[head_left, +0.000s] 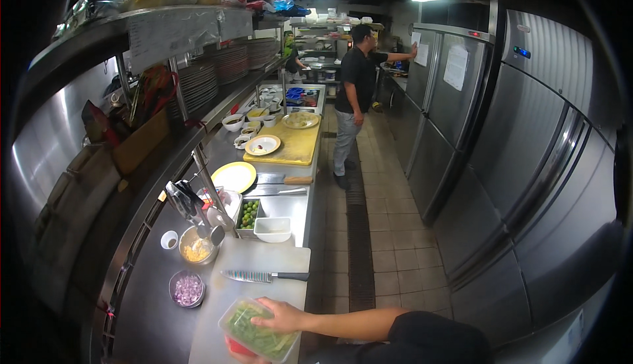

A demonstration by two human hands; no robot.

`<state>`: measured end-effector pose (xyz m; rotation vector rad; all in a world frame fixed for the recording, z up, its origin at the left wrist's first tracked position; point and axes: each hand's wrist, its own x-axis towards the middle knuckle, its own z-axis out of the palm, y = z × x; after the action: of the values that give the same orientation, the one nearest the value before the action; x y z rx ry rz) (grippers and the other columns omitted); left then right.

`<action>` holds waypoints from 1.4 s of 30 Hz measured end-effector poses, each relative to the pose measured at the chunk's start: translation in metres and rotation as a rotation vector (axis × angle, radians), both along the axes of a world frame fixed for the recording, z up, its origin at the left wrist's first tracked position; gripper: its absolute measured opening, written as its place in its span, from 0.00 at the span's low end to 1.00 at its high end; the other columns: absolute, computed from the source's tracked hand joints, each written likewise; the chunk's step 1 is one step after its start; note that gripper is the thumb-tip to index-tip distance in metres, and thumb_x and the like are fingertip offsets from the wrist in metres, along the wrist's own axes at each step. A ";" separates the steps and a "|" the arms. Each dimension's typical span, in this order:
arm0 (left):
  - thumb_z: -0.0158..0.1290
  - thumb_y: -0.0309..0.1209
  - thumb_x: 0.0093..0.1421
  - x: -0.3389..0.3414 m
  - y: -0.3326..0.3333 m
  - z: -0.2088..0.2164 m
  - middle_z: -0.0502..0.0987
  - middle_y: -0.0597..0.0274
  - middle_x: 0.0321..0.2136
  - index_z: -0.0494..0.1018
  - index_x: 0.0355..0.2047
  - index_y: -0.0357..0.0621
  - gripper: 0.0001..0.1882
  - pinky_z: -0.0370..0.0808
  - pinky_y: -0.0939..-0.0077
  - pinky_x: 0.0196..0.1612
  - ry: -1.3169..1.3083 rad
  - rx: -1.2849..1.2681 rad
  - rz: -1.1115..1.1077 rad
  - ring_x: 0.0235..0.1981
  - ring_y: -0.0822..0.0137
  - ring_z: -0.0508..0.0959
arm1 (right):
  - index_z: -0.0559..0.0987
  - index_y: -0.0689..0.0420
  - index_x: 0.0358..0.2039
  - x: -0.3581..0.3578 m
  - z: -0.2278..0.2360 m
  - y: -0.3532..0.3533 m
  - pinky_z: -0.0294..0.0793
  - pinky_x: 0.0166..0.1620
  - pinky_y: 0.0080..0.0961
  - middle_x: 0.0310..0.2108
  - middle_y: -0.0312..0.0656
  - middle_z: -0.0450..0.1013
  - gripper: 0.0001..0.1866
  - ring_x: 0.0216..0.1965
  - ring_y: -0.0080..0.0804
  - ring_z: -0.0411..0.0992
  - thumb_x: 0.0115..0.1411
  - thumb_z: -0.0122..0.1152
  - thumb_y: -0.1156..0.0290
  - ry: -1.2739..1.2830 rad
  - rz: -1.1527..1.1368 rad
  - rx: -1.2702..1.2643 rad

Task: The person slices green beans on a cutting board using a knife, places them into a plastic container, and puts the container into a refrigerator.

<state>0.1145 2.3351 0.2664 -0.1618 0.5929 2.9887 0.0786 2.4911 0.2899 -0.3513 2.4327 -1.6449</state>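
Observation:
Near the lower edge, my right hand (282,316) is closed over the top and side of a clear plastic container (254,337) with cut green vegetables inside. Something red (237,347) shows under the container's lower left corner; its kind is hidden. A sliver of my left hand (256,360) appears below the container at the frame's edge, its fingers mostly out of sight. Beneath lies a white cutting board (260,256). Across it rests a knife with a dark handle (264,276). To the left stand a bowl of chopped purple onion (187,289) and a bowl of yellowish chopped pieces (197,250).
Beyond the board are a white tub (273,229), green limes (249,213), a cleaver (283,179), a yellow-rimmed plate (234,177) and a yellow cutting board (290,141). A person (353,93) stands in the aisle, touching steel refrigerators (448,93). A shelf post (210,182) rises beside the counter.

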 end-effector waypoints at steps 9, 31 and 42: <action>0.33 0.49 0.67 0.003 0.028 0.051 0.66 0.47 0.62 0.62 0.65 0.43 0.32 0.66 0.48 0.63 -0.125 0.113 -0.003 0.62 0.46 0.67 | 0.61 0.52 0.67 0.012 -0.001 -0.001 0.66 0.62 0.46 0.68 0.60 0.49 0.42 0.64 0.60 0.59 0.58 0.63 0.46 0.432 -0.043 0.210; 0.36 0.47 0.67 -0.004 -0.007 -0.010 0.63 0.50 0.65 0.59 0.67 0.43 0.32 0.64 0.53 0.66 0.197 0.105 -0.046 0.64 0.50 0.65 | 0.61 0.49 0.68 0.019 0.048 0.019 0.60 0.65 0.58 0.70 0.58 0.52 0.45 0.69 0.62 0.53 0.48 0.67 0.63 1.047 0.461 0.520; 0.39 0.54 0.68 -0.020 -0.029 -0.040 0.62 0.54 0.66 0.57 0.68 0.48 0.35 0.62 0.56 0.67 0.236 0.068 0.062 0.65 0.54 0.64 | 0.66 0.59 0.63 0.016 0.055 0.016 0.70 0.61 0.50 0.63 0.61 0.63 0.30 0.62 0.61 0.65 0.59 0.55 0.67 1.292 0.480 0.381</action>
<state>0.0943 2.3060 0.2259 0.1837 0.5149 3.1070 0.0943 2.5074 0.3445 -2.2341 2.8566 -0.7096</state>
